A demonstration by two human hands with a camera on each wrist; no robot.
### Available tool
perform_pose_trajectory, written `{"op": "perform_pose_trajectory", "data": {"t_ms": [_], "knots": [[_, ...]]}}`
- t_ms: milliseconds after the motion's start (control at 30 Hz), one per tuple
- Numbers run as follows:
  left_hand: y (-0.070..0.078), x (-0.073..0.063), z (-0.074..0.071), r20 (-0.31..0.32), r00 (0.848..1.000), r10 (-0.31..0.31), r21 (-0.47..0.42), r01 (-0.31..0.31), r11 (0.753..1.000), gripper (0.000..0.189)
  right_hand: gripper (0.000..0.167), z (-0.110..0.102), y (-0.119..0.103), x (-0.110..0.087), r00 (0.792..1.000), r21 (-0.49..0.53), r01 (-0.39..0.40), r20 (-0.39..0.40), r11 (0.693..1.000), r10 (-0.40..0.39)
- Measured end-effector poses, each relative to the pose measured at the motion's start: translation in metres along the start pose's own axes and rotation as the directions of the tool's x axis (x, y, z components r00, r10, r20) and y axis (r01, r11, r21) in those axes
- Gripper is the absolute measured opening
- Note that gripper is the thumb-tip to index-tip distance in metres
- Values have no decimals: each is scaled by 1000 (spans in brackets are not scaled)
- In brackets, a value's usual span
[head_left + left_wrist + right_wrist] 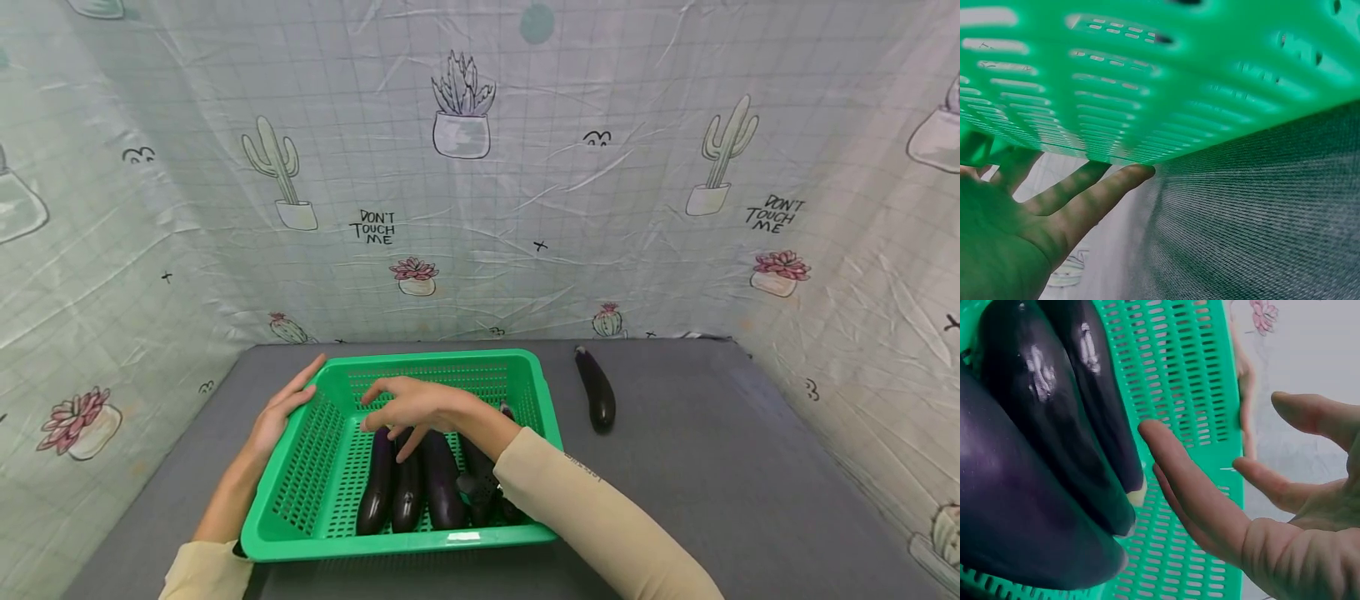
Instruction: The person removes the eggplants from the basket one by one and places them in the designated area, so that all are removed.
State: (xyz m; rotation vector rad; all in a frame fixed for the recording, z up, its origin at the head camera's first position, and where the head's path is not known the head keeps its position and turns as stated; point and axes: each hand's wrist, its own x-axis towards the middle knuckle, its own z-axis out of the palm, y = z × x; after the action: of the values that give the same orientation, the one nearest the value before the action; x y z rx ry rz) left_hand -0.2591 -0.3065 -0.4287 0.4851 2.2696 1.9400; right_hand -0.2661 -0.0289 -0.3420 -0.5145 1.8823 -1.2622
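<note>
A green perforated plastic basket (pixel 360 547) holds several dark purple eggplants (pixel 446 496), lying side by side on its floor. My right hand (pixel 416 407) hovers over their upper ends with its fingers spread, holding nothing. In the right wrist view, those fingers (pixel 1188 481) extend beside the tips of three glossy eggplants (pixel 1054 412). At the basket's left side my left hand (pixel 277 417) rests along the rim. From the left wrist view, its straight fingers (pixel 1094 200) lie close against the outside of the slotted wall (pixel 1110 81). My right forearm hides some of the eggplants at the right.
A single eggplant (pixel 597 392) lies on the grey table cloth (pixel 697 467) to the right of the basket. Behind and on both sides hangs a pale curtain (pixel 510 208) printed with potted plants.
</note>
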Motion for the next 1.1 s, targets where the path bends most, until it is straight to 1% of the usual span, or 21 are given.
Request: {"op": "perform_pose_trajectory", "data": {"t_ms": [100, 200, 233, 433, 600, 733, 867, 967, 1100], "knots": [[0, 0, 1, -6, 1000, 4, 13, -4, 1000, 58, 51, 3, 0, 1, 999, 0, -35, -1, 999, 35], [0, 0, 2, -2, 1000, 10, -7, -10, 1000, 57, 52, 5, 1, 2, 998, -9, -66, 10, 998, 66], [0, 0, 2, 4, 1000, 10, -28, -10, 1000, 57, 52, 5, 1, 2, 997, -13, -73, 14, 997, 73], [-1, 0, 2, 7, 1000, 16, -39, -16, 999, 57, 52, 7, 3, 7, 995, -37, -101, 23, 994, 102], [-2, -1, 2, 10, 1000, 17, -44, -17, 999, 57, 58, 11, 1, 12, 993, -67, -119, 19, 991, 120], [-1, -1, 2, 11, 1000, 22, -30, -22, 999, 56, 62, 16, -1, 14, 992, -115, -127, 5, 985, 128], [-1, -1, 2, 7, 1000, 25, -13, -24, 1000, 56, 63, 21, -3, 15, 991, -134, -133, 1, 982, 135], [-1, -2, 3, -9, 1000, 24, 26, -24, 999, 57, 63, 24, -3, 17, 990, -146, -136, 6, 980, 139], [0, -3, 3, -30, 999, 11, 77, -8, 997, 58, 62, 29, -2, 20, 991, -168, -133, 2, 977, 135]]}}
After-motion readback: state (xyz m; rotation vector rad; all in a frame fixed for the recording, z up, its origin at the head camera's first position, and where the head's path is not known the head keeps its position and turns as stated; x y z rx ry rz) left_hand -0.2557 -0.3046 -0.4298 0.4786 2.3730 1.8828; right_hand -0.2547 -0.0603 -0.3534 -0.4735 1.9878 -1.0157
